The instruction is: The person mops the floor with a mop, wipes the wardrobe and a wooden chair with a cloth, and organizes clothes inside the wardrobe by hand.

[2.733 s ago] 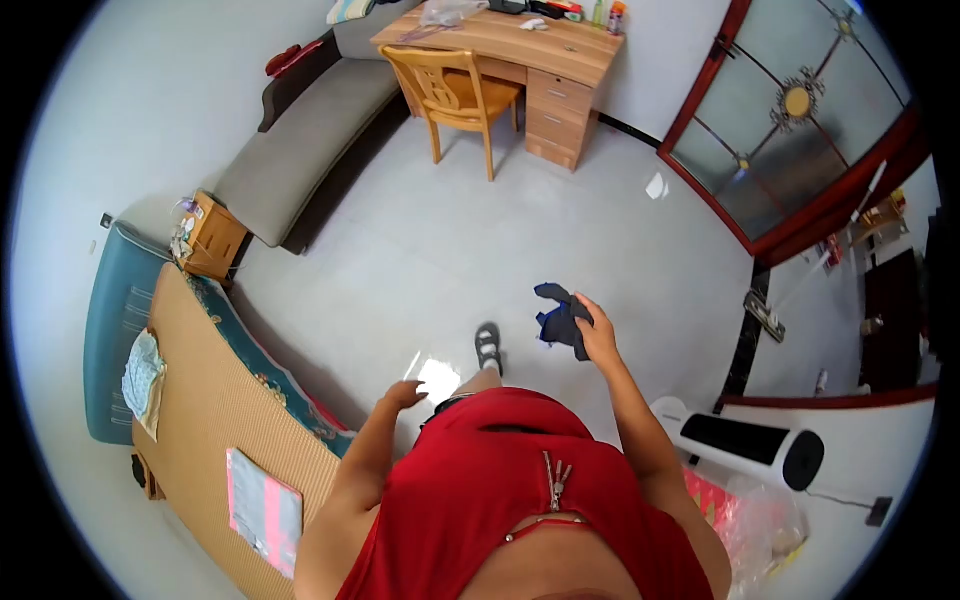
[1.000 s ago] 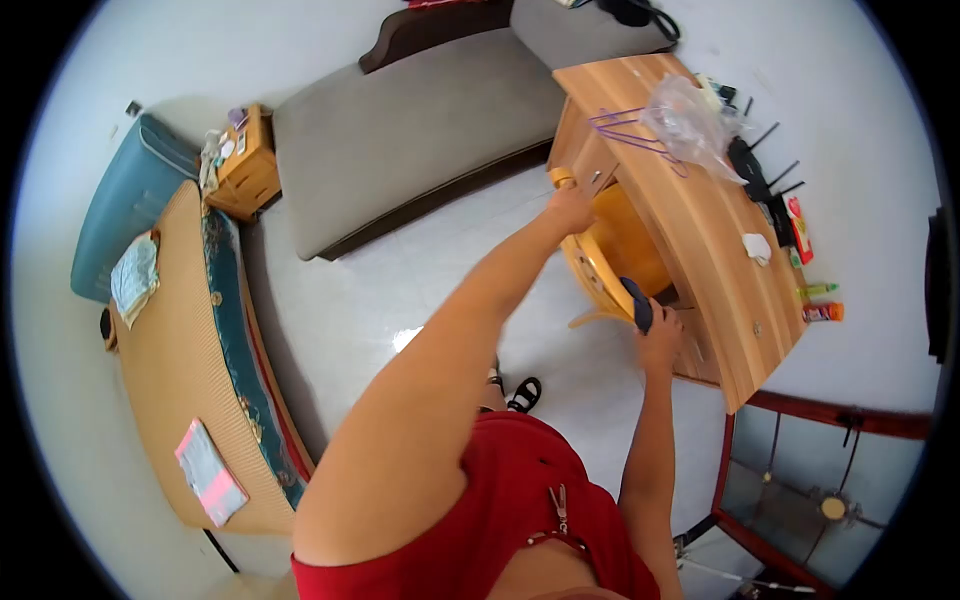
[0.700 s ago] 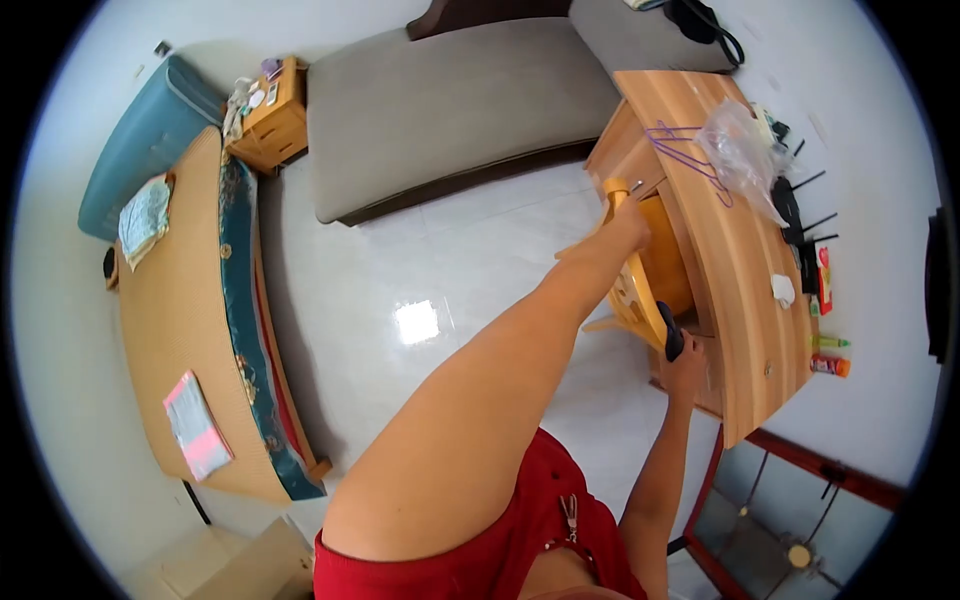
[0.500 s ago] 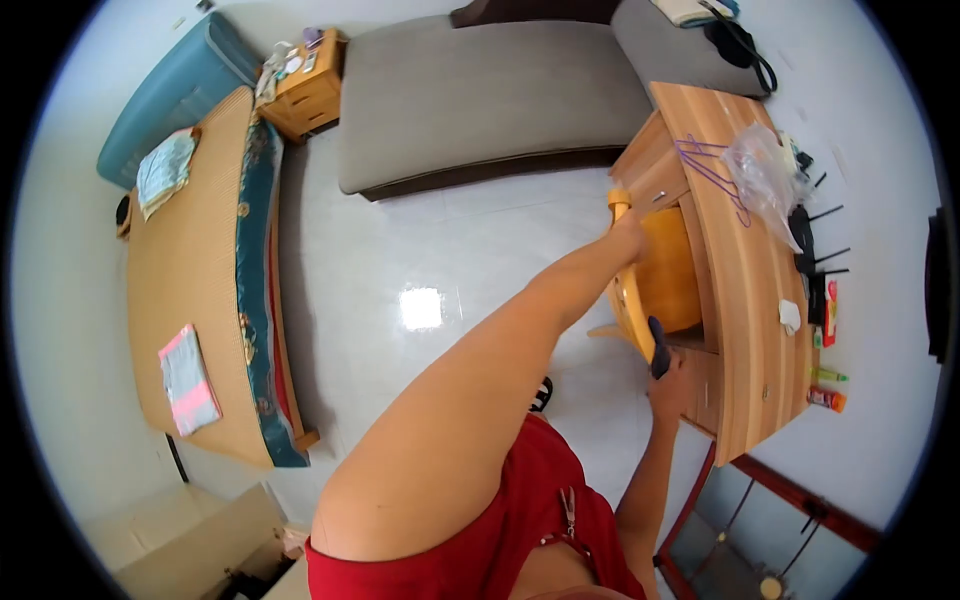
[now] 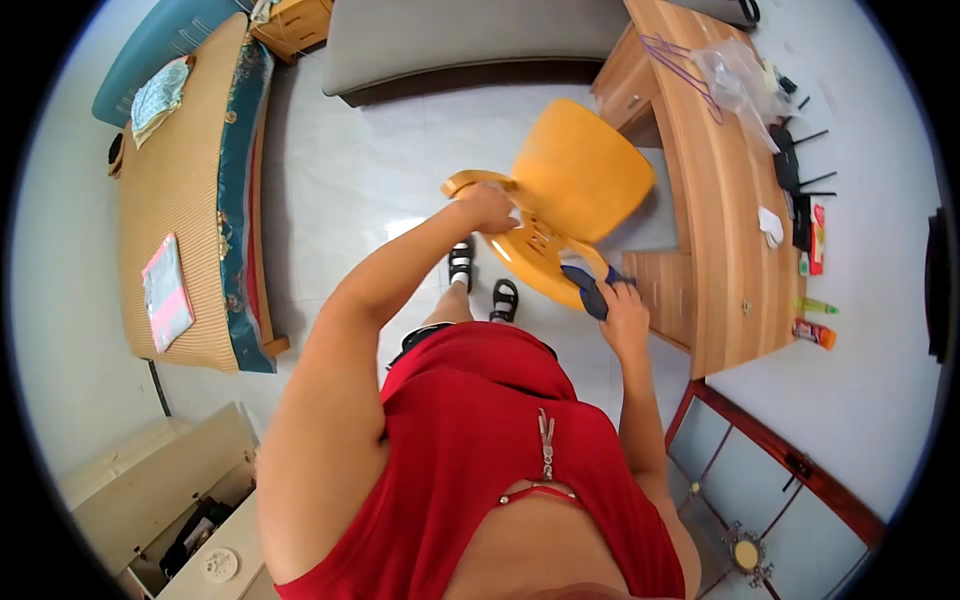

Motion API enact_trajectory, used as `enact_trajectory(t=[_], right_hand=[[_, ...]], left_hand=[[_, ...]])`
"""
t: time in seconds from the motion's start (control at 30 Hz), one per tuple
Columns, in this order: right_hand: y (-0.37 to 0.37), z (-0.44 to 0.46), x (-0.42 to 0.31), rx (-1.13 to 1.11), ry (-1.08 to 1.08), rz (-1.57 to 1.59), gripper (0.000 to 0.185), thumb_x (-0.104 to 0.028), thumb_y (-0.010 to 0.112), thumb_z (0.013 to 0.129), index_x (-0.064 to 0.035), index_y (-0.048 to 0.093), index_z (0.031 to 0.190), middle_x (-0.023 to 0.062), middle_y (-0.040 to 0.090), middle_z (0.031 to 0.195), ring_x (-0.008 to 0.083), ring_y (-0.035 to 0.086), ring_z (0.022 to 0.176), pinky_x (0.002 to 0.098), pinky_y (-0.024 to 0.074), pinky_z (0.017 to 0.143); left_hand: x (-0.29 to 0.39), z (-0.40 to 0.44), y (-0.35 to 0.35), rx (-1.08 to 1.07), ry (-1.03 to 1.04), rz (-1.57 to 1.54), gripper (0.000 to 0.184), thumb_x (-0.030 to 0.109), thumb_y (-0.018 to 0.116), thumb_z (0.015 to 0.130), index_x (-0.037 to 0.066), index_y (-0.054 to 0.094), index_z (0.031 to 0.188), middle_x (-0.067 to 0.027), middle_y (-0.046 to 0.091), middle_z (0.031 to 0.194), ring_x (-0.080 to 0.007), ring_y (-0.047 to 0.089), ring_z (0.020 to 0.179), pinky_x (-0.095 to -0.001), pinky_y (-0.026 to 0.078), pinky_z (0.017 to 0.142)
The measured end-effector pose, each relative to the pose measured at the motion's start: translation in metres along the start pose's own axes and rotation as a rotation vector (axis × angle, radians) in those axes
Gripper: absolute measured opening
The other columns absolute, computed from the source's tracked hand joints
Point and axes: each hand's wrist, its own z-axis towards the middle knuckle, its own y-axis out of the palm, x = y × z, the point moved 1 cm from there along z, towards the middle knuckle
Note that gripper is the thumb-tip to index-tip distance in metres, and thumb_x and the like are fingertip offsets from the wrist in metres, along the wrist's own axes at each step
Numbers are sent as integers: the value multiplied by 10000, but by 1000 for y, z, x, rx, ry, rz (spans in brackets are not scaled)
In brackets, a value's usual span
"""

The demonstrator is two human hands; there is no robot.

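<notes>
A yellow wooden chair [image 5: 585, 170] stands between my body and the desk, its seat turned partly out from the desk's opening. My left hand [image 5: 488, 208] is closed over the top of the chair's backrest near its left end. At the right end of the backrest, my right hand [image 5: 622, 308] is closed on a dark blue cloth [image 5: 590, 290], which lies bunched against the wood. Part of the cloth drapes over the backrest's edge.
The wooden desk [image 5: 735, 230] on the right carries purple hangers, a plastic bag, a router and small bottles. A grey sofa [image 5: 470, 40] lies ahead, a bed [image 5: 185, 210] at the left. An opened cabinet [image 5: 190, 480] is at the lower left, a glass door [image 5: 750, 500] lower right.
The chair has come out from the desk and swung toward me, with both hands at its backrest. My left arm has drawn back and bent. The view has shifted, showing both feet.
</notes>
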Motion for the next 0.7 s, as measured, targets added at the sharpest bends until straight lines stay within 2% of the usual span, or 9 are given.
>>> enact_trajectory(t=[0.13,0.23,0.37,0.47,0.6,0.7], right_hand=[[-6,-2,30,41,-172,-8,492,10,655,686,-149,647,1151,59,596,1063,293,556,1082,449,479,840],[-13,6,32,29,-265,7,492,25,644,688,-153,652,1146,53,599,1103,289,552,1104,447,475,852],[-13,21,19,7,-413,-59,479,20,637,708,-153,648,1154,54,594,1137,294,545,1125,437,477,850],[-5,35,0,-40,-533,-23,465,26,632,707,-148,658,1138,74,593,1152,303,540,1136,438,473,847],[11,59,-35,-63,-753,-10,457,13,652,691,-145,664,1120,90,594,1144,317,539,1130,442,470,838],[19,59,-80,-114,-878,-27,476,16,665,682,-161,662,1124,79,592,1153,301,541,1128,428,468,825]], left_hand=[[39,-54,40,21,-135,-174,572,491,368,986,52,735,966,-155,714,1012,-350,657,992,-480,496,894],[63,-91,54,-94,-190,-294,640,534,333,975,36,726,1065,-192,662,1188,-347,581,1171,-458,457,987],[85,-131,106,-68,-243,-371,657,516,294,998,16,718,1051,-193,668,1173,-352,604,1143,-454,443,1007],[110,-176,115,8,-439,-519,652,498,270,1011,4,685,1103,-203,666,1161,-361,604,1133,-449,447,1000],[140,-234,137,104,-565,-599,610,448,268,1036,-4,677,1039,-200,679,1074,-378,622,1052,-446,468,955],[164,-269,180,181,-717,-716,614,459,275,1036,-8,673,1048,-209,671,1094,-374,612,1063,-441,473,946]])
